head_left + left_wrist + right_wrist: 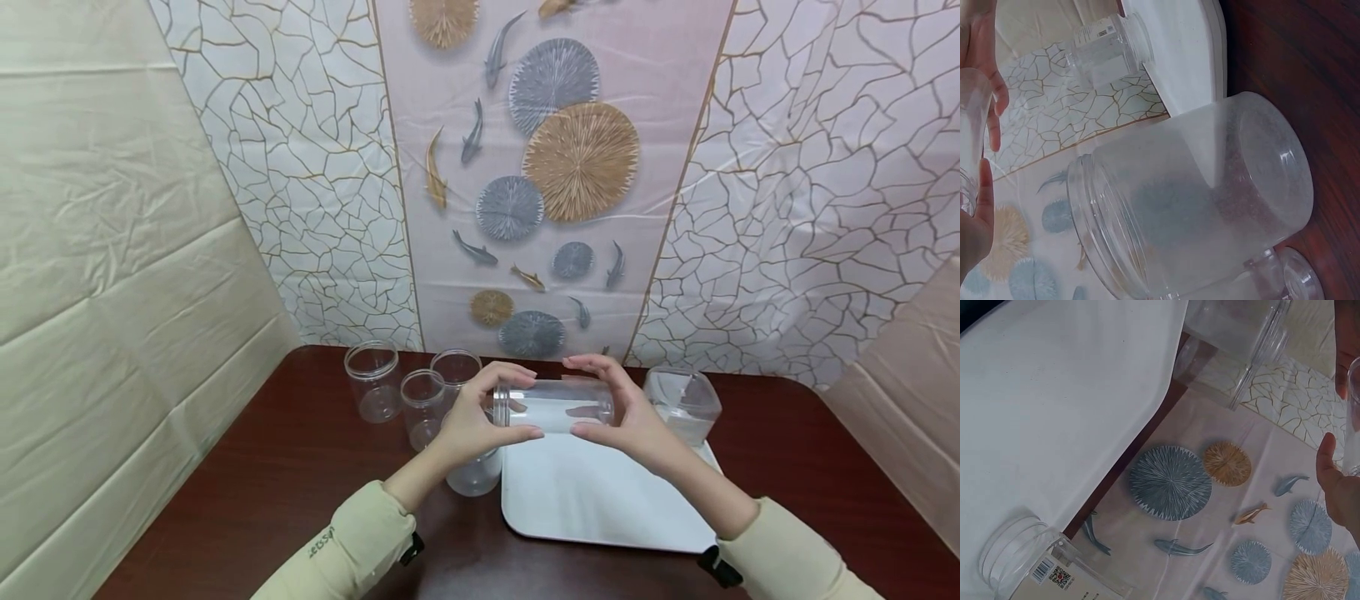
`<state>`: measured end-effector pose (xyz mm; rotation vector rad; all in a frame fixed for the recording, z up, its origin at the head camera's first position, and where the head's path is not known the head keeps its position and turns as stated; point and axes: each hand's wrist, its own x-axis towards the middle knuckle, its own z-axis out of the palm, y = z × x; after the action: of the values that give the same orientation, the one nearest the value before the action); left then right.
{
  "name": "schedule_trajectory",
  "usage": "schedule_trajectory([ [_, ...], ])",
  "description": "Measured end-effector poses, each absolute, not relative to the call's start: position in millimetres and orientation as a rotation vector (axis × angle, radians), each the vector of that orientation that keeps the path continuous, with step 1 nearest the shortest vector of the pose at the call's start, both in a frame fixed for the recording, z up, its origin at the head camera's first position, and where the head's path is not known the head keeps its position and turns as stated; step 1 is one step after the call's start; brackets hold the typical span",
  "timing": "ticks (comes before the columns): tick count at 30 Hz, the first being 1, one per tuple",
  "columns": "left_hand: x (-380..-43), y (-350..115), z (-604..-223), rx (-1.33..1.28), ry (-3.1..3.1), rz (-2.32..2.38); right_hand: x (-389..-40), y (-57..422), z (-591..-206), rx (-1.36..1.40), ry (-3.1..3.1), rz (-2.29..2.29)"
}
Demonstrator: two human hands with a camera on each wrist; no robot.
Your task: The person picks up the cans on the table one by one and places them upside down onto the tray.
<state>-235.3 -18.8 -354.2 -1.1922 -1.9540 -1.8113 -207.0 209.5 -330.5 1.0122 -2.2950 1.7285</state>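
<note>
A clear plastic jar (pixel 558 406) lies sideways in the air above the white tray (pixel 600 504). My left hand (pixel 467 423) grips its threaded mouth end, thumb below and fingers above. Around the other end, my right hand (pixel 636 421) holds it the same way. In the left wrist view, part of the held jar (pixel 971 125) shows at the left edge between the hands. Below my left forearm, a wide clear jar (pixel 1172 194) stands upright on the table beside the tray.
More clear jars stand to the left, among them a wide one (pixel 375 387) and a narrower one (pixel 422 400). A squarish jar (pixel 684 400) stands at the tray's back right; its label (pixel 1054 578) shows in the right wrist view, neck down. Patterned cloth (pixel 337 208) hangs behind the table.
</note>
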Motion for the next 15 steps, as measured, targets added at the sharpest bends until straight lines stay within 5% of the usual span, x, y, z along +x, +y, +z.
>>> schedule_trajectory([
  [15,-234.0,-18.1,-354.9,-1.183,-1.961,-1.821,-205.1,205.0,-333.3,0.886,-2.288,1.677],
])
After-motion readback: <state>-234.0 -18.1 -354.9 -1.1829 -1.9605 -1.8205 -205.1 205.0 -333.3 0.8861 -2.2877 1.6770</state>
